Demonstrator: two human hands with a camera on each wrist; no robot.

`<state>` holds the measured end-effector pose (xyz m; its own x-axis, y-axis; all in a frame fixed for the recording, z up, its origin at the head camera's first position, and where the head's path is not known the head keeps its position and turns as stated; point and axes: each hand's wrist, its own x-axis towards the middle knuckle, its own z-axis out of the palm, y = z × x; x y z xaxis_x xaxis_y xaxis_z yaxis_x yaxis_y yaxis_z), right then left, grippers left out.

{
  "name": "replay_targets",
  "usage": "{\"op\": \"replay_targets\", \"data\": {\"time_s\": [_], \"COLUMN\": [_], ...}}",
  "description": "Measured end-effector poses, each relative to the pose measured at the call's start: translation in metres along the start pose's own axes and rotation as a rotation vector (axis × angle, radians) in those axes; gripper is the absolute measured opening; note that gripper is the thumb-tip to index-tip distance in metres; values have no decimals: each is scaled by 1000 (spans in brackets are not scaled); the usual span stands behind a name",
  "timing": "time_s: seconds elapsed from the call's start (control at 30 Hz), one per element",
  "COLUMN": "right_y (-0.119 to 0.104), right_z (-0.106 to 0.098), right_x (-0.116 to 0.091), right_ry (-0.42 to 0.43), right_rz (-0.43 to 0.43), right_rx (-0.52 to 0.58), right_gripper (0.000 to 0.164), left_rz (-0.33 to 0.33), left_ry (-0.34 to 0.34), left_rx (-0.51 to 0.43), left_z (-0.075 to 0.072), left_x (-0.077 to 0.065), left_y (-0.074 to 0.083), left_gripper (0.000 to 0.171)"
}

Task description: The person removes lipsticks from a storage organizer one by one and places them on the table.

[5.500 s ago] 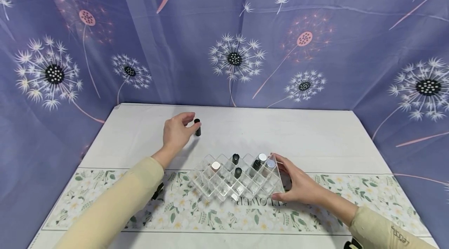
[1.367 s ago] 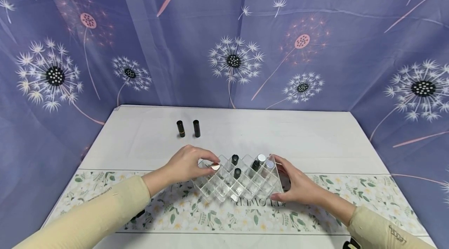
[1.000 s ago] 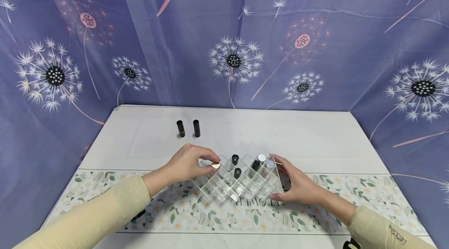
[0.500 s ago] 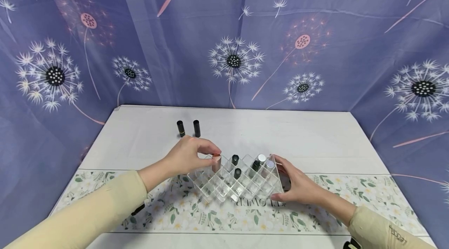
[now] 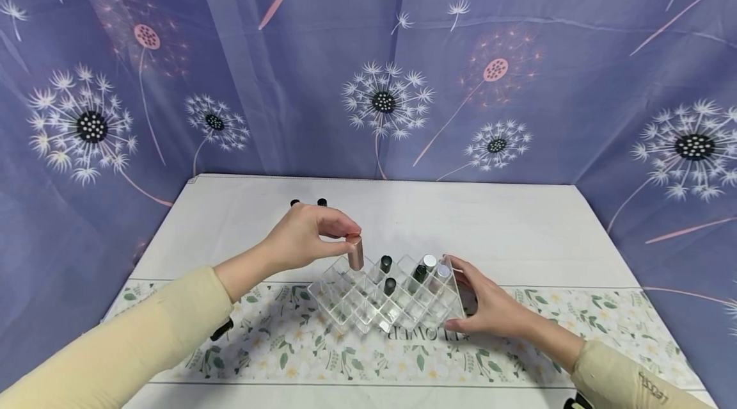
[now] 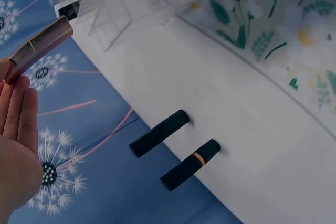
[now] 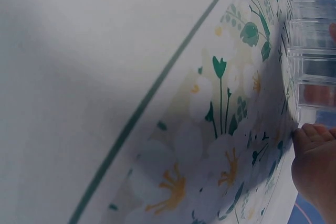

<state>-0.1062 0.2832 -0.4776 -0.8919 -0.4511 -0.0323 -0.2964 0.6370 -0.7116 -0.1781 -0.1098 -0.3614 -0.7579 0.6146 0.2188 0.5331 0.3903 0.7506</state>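
My left hand pinches a rose-gold lipstick between thumb and fingers, just above the back left part of a clear lipstick organizer. In the left wrist view the same lipstick tilts from the fingertips. My right hand grips the organizer's right end, thumb at the front corner and fingers behind. Black-capped tubes, such as one tube, stand in its diamond cells, with a silver cap and a lavender cap near the right end.
Behind my left hand, mostly hidden in the head view, stand two black lipsticks; the left wrist view shows a plain one and a gold-ringed one. A floral band crosses the white table. A purple curtain hangs behind.
My left hand set a black lipstick at the back beside another, then took hold of the rose-gold lipstick and lifted it out of its cell. My right hand stays at the organizer's end.
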Motion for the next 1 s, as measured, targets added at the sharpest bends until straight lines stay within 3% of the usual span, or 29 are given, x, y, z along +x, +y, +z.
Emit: {"op": "replay_targets", "data": {"time_s": [0.3, 0.47, 1.0], "right_y": [-1, -1, 0], "right_z": [0, 1, 1], "right_x": [-2, -2, 1], "right_ry": [-9, -13, 5], "right_rz": [7, 5, 0], "right_rx": [8, 14, 10], "right_gripper": [124, 124, 124], "left_rz": [-26, -30, -223], "left_ry": [38, 76, 273], "left_rx": [65, 109, 201], "left_z": [-9, -9, 14], "left_x": [14, 24, 47], "left_y": [1, -6, -33], "left_gripper": [22, 21, 25]}}
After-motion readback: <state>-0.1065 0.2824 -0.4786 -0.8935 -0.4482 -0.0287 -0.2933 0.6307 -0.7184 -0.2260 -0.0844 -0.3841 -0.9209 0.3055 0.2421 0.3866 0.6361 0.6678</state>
